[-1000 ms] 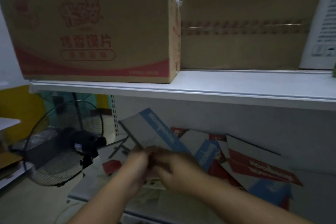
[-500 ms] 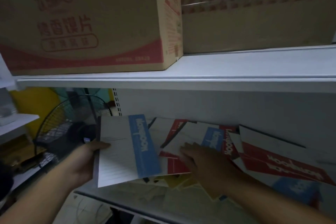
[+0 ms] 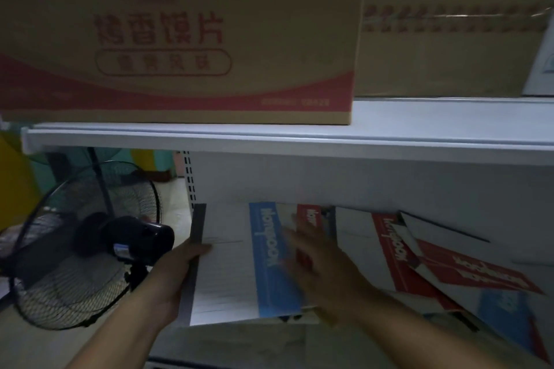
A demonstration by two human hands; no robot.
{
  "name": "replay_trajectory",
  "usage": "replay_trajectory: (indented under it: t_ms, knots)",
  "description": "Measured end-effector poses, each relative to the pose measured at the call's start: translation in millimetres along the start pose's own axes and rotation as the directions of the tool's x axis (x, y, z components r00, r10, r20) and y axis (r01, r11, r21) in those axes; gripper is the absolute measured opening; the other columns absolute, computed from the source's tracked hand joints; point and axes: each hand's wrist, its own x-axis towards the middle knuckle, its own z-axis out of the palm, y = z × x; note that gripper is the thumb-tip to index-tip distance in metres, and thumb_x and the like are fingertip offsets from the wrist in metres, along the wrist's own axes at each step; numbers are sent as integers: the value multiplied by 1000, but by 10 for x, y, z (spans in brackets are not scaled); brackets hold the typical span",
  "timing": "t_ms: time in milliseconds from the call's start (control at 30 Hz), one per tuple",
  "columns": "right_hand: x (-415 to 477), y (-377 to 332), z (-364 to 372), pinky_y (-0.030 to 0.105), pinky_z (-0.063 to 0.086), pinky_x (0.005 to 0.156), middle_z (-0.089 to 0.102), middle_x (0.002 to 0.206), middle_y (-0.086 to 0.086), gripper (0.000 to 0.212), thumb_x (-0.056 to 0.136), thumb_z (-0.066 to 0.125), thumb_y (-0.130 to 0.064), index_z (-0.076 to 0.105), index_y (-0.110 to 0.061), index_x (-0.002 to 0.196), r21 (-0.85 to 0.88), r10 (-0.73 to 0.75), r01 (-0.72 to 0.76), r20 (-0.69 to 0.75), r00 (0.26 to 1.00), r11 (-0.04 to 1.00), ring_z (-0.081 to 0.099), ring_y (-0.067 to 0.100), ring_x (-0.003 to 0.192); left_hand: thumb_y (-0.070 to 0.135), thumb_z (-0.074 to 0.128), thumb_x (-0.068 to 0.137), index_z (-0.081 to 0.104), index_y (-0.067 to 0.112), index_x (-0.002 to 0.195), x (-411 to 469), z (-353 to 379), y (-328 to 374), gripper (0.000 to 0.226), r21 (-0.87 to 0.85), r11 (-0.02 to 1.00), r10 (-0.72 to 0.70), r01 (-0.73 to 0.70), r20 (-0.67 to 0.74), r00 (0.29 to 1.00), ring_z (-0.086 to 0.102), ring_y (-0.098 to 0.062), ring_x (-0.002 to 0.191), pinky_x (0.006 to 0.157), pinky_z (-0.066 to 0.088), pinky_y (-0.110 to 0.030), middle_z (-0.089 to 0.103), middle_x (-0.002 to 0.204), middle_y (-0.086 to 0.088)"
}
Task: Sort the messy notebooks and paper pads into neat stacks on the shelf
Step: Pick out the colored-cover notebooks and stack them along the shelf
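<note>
The left hand (image 3: 175,281) clamps the grey spine edge of the blue-banded notebook (image 3: 227,266), thumb on the cover and fingers underneath. This grip seems meant to hold the book square to the shelf front as the base of a stack. The notebook sits at the left end of the lower level, beneath the upper shelf board (image 3: 269,141), with its far edge near the white back panel (image 3: 359,180). The right hand (image 3: 323,269), blurred, lies flat with fingers stretched and apart, gripping nothing. It spans that notebook's right edge and a red-banded notebook (image 3: 311,219) behind it, probably to press or slide covers into line. Further right, red notebooks (image 3: 479,274) overlap askew, not yet sorted.
</note>
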Motion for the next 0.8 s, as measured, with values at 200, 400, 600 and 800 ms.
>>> replay_trajectory:
  t_ms: [200,400,600,800]
  knots:
    - [84,-75,33,20,33,100,41,142,-10,53,91,51,-49,40,-30,139,-289,365,-330,75,928,899,41,9,126,14,48,96,63,10,91,124,-431,23,16,-51,998,-26,26,6,1000,58,-30,71,63,46,-36,69,69,-14]
    - [97,-270,122,19,34,68,61,110,-5,31,102,34,-29,61,-21,115,-292,272,-316,-183,945,903,55,12,96,21,50,95,64,8,95,225,-787,43,19,-77,995,-59,57,-20,998,60,-31,74,64,46,-35,64,84,-17]
    - [178,-462,51,-1,35,66,61,102,-9,30,100,39,-27,63,-23,119,-162,192,-299,-470,861,940,58,10,93,20,46,98,62,8,97,233,-819,190,20,-55,996,-64,66,42,997,61,-31,73,59,45,-35,65,84,-17]
    - [-14,-857,102,26,45,101,64,124,-1,30,95,49,-35,70,-18,109,-450,-213,147,-99,972,881,54,12,119,30,54,92,61,10,117,283,-222,451,33,-51,995,-66,86,308,949,65,-38,99,86,50,-48,69,108,-21]
